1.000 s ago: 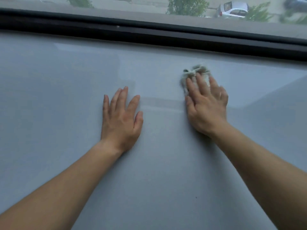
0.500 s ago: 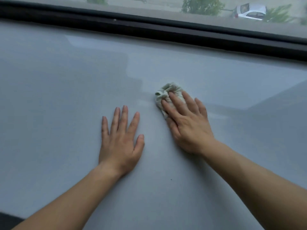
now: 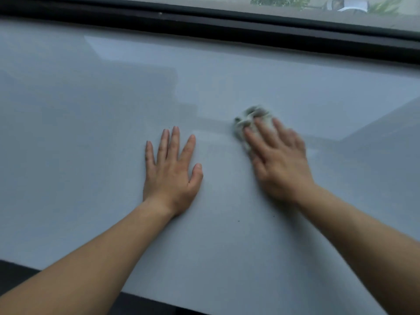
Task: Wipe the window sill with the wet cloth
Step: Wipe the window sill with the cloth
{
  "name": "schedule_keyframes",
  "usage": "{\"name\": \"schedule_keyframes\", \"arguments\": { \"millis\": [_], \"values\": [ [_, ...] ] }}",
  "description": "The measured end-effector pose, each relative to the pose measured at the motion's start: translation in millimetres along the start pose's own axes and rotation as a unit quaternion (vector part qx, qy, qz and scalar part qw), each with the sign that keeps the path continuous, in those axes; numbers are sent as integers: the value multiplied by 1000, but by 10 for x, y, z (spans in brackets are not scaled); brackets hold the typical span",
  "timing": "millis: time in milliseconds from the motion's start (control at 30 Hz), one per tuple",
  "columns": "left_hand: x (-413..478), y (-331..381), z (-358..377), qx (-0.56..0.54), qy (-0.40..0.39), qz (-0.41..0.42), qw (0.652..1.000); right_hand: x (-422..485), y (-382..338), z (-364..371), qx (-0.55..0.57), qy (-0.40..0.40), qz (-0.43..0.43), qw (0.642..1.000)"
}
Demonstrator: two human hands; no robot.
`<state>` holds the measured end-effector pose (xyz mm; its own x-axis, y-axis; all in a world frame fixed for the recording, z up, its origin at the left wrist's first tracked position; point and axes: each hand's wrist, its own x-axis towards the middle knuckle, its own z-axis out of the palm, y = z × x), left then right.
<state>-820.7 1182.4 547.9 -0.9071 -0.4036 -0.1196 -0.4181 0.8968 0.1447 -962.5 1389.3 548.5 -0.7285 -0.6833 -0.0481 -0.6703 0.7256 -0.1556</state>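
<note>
The right hand (image 3: 281,169), grip spread flat, pressed the crumpled grey-green wet cloth (image 3: 248,115) midway on the wide white window sill (image 3: 91,133), well apart from its edges. The left hand (image 3: 170,178) lay spread to the left.

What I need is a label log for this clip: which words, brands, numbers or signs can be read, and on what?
None readable. The window sill, the cloth, the left hand and the right hand bear no text; the car outside is too blurred for any plate.
</note>
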Motion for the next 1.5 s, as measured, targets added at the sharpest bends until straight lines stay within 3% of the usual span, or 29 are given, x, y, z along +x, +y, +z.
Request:
{"name": "schedule_keyframes", "arguments": {
  "millis": [133,200,300,367,500,567,633,700,800,833,900,1000,1033,1100,1200,1300,1400,1500],
  "values": [
    [-5,-9,12,5,-1,4,1000,155,-35,-34,31,21,181,983],
    [3,-14,20,5,3,6,1000,-124,-416,40,19,38,140,989],
    [6,-27,15,-7,7,11,1000,-713,-719,136,2,17,-13,1000],
    [0,-51,-7,-36,3,19,999,-751,-520,109,0,10,-25,1000],
    [-109,-162,-71,-128,29,59,990,-457,-235,41,22,23,176,984],
    [-299,-238,-63,-125,52,81,987,-507,-491,96,14,44,212,976],
    [-545,-314,-21,-108,64,97,987,-797,-906,168,7,59,156,986],
    [-741,-390,29,-89,55,113,988,-1216,-1228,242,-2,51,48,998],
    [-826,-468,73,-66,33,132,988,-1449,-1114,251,-21,27,-48,998],
    [-814,-475,63,-67,30,131,989,-1402,-993,239,-27,26,-30,999],
    [-800,-459,38,-71,22,128,989,-1226,-834,203,-2,35,88,995],
    [-825,-449,19,-78,11,125,989,-1174,-1150,237,29,72,224,972],
    [-835,-447,8,-81,9,124,989,-1288,-1358,283,19,77,206,975],
    [-841,-442,-8,-87,4,122,989,-1633,-1700,340,4,56,93,994],
    [-846,-438,-17,-82,-3,123,989,-1902,-1592,332,-3,38,-26,999],
    [-845,-435,-13,-64,-7,121,991,-1737,-1223,291,2,55,85,995],
    [-849,-437,11,-52,-6,119,992,-1646,-1366,283,28,78,214,973],
    [-844,-411,7,-53,4,107,993,-2000,-1662,358,-2,69,76,995]
  ]
}}
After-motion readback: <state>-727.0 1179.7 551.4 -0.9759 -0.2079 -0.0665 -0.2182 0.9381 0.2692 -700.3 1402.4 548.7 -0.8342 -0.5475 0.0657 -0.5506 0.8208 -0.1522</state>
